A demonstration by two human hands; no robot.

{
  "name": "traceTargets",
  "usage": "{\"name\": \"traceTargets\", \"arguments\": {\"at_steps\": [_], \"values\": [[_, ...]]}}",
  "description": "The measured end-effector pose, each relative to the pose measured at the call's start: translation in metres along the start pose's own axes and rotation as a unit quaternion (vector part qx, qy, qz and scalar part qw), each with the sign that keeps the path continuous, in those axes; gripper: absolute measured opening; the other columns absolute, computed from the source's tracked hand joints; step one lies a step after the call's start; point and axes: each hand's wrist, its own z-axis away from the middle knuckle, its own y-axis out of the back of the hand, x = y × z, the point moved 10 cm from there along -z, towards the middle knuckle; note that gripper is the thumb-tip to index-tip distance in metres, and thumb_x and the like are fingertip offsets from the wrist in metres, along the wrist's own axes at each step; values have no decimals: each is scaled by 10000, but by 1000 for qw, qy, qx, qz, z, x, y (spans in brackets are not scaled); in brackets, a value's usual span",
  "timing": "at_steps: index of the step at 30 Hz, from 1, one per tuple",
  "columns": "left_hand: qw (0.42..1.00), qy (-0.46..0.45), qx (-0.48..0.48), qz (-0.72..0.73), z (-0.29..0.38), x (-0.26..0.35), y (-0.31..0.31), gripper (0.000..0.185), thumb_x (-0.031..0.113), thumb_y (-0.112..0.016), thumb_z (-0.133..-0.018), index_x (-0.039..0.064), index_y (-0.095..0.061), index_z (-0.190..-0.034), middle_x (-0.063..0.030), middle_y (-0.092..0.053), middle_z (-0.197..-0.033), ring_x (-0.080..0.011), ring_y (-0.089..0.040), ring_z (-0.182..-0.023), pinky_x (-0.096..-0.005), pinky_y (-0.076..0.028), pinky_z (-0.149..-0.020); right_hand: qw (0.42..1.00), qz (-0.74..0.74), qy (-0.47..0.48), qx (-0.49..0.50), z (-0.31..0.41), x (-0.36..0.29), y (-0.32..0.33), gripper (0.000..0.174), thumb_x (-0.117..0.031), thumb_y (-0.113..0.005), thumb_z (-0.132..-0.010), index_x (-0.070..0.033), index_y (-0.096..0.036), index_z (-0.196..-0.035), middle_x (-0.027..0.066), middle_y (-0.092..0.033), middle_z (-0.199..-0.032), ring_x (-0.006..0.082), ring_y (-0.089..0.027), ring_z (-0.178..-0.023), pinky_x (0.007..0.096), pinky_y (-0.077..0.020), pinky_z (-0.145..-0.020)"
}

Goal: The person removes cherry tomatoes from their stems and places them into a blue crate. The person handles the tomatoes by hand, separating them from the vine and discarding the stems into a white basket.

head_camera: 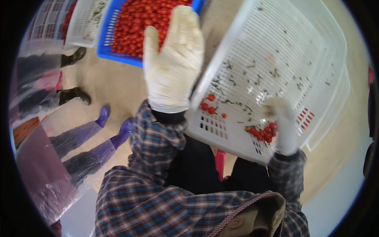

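Note:
My left hand [174, 62], in a white glove, is raised with its palm up and bare. Its fingers are straight and the thumb stands apart, in front of the near edge of a blue crate [125, 60] full of small red cherry tomatoes [136, 26]. To the right, my gloved right hand [281, 121] is blurred over a white perforated crate [226, 149]. It is beside a cluster of cherry tomatoes [263, 133], and whether it grips anything is unclear. A few more tomatoes [208, 106] lie in that crate's left corner, with green stem bits [237, 102] scattered about.
At the upper left, a white crate [84, 35] with green bits stands beside the blue one. Other people's legs, in dark boots [75, 94] and purple boots [121, 131], are on the left. A pink support [219, 163] shows below the white crate.

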Motion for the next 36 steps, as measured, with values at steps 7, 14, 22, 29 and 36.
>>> {"name": "traceTargets", "arguments": {"at_steps": [7,14,22,29,36], "values": [[999,26,22,-4,8,-12,10,522,343,-513,-1027,18,-466,-1433,-176,-597,-1349,-314,-562,-1251,-447,-470,-1031,747,534,277,-282,-6,28,-170,200,-80,-628,-836,-103,-658,-1032,84,-650,-839,277,-687,-847,383,-559,-684],[998,38,22,-50,8,-25,17,504,260,-560,-1008,62,-445,-1457,-130,-592,-1376,-263,-594,-1225,-438,-495,-1017,726,522,339,-290,-13,55,-201,108,-155,-660,-829,-102,-610,-908,61,-640,-812,246,-691,-765,386,-566,-670],[997,45,16,-58,8,-27,18,490,295,-553,-1017,47,-469,-1432,-136,-615,-1332,-264,-580,-1248,-427,-498,-1019,963,-12,1,-270,-33,62,-144,242,-54,-610,-914,-69,-598,-1156,91,-666,-946,195,-671,-893,301,-537,-812],[994,56,15,-97,4,-30,24,519,393,-560,-1010,35,-517,-1383,-130,-645,-1272,-271,-595,-1200,-398,-505,-987,786,451,289,-309,-20,49,-194,209,-166,-598,-910,-107,-605,-1110,92,-661,-816,274,-678,-734,372,-552,-630],[994,48,33,-96,3,-29,27,481,292,-547,-1022,61,-470,-1438,-120,-615,-1340,-260,-599,-1221,-423,-509,-964,732,532,298,-303,-23,64,-210,130,-174,-636,-868,-106,-595,-971,65,-632,-716,257,-682,-679,377,-545,-588]]}}
